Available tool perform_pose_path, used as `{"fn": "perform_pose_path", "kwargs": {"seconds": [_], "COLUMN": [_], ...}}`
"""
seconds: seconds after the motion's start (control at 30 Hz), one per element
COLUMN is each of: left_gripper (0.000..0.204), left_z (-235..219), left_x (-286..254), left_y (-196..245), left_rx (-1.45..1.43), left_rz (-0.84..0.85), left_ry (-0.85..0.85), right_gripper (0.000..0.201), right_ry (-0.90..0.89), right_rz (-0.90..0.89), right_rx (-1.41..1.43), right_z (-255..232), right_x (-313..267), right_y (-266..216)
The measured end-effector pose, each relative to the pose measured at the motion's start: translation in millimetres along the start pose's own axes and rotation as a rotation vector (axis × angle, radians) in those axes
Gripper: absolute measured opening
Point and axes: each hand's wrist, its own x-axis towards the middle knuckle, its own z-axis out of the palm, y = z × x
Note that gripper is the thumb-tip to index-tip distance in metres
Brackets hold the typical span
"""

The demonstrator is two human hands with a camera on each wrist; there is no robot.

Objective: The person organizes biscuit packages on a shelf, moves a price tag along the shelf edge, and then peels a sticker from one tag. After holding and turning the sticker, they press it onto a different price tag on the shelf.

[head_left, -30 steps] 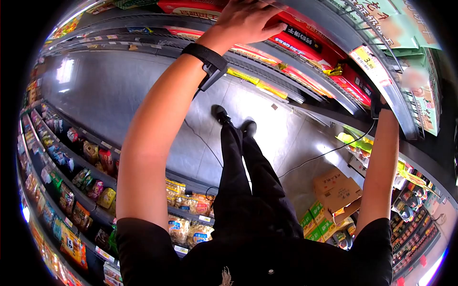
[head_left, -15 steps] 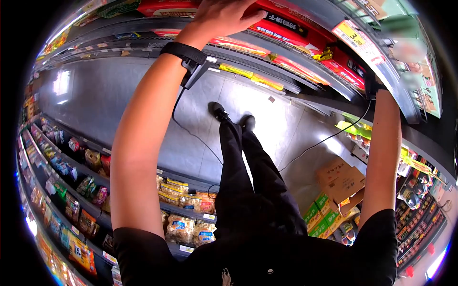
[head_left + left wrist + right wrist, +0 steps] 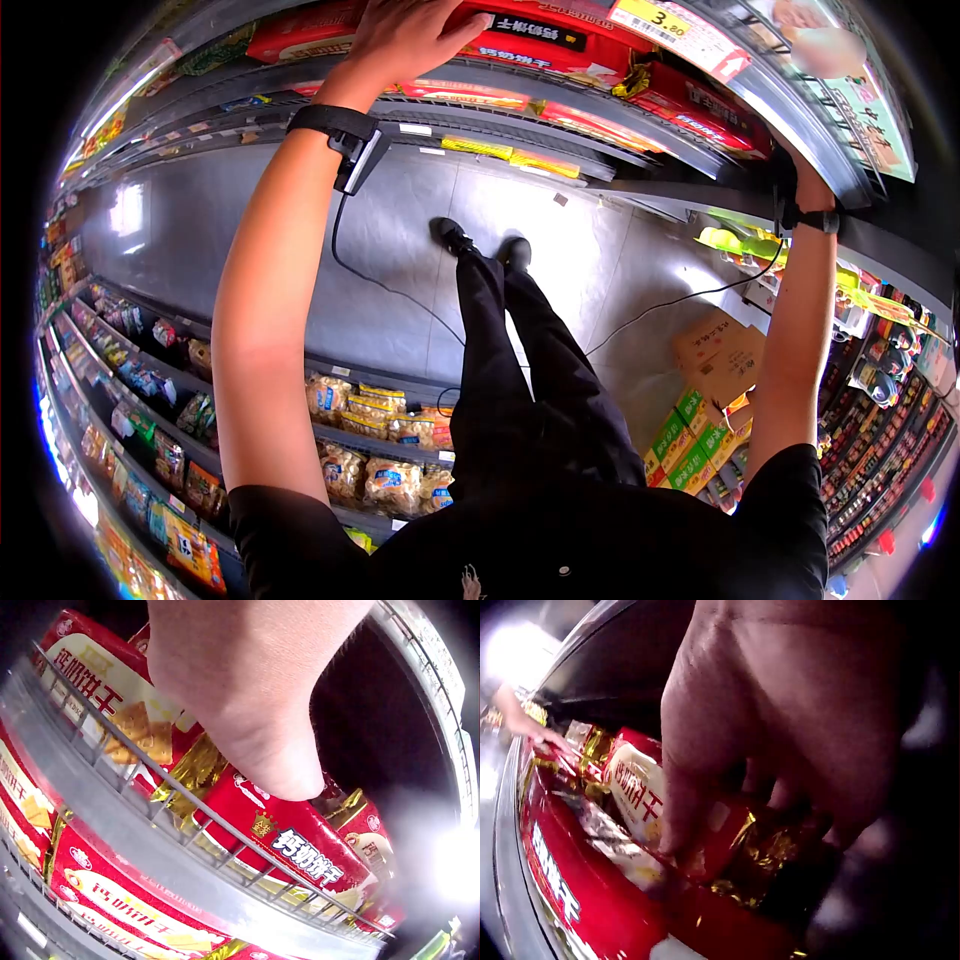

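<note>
In the head view my left hand (image 3: 405,40) lies with extended fingers and thumb along the top of a red biscuit pack (image 3: 530,60). The left wrist view shows the heel of that hand over the red pack (image 3: 300,844), with its fingers out of sight. Deep at the shelf's right end is my right hand (image 3: 800,172), largely hidden in shadow beside another red biscuit pack (image 3: 700,110). From the right wrist, my thumb and curled fingers grip a red biscuit pack (image 3: 716,832) with crinkled gold foil (image 3: 772,855) at its end.
A wire lip (image 3: 172,784) runs along the shelf front. Overhead, a shelf edge carries a price tag (image 3: 665,25). More red packs (image 3: 127,889) fill the shelf below. Cardboard boxes (image 3: 720,355) stand on the floor, and bagged snacks (image 3: 390,480) line the shelves behind me.
The head view has turned, so shelf, packs and price tag slide left and up. My left hand stays on the same pack. My right wrist band shows more now.
</note>
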Motion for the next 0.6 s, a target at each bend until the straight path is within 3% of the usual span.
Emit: {"fn": "perform_pose_path", "kwargs": {"seconds": [0.1, 0.3, 0.4, 0.5, 0.6], "left_gripper": [0.056, 0.058, 0.066, 0.072, 0.076], "left_z": [-4.9, -6.0, -42.1, -38.0, -12.0], "left_x": [2.0, 5.4, 28.9, 41.4, 44.7], "left_y": [2.5, 4.0, 37.4, 69.5, 76.3], "left_rx": [0.027, 0.016, -0.241, -0.253, -0.268], "left_rz": [-0.063, 0.066, -0.161, 0.093, 0.182], "left_ry": [-0.113, 0.039, -0.320, -0.279, -0.230], "right_gripper": [0.065, 0.066, 0.066, 0.067, 0.067], "right_ry": [0.015, 0.032, 0.042, 0.045, 0.051], "right_rz": [-0.002, -0.024, -0.033, -0.045, -0.059], "right_rx": [-0.005, -0.011, -0.012, -0.009, -0.013], "right_z": [1.4, 8.0, 12.0, 17.5, 21.1], "right_x": [-4.1, -0.1, 2.8, 3.2, 4.6], "right_y": [-1.7, 2.1, 5.3, 5.6, 8.3]}}
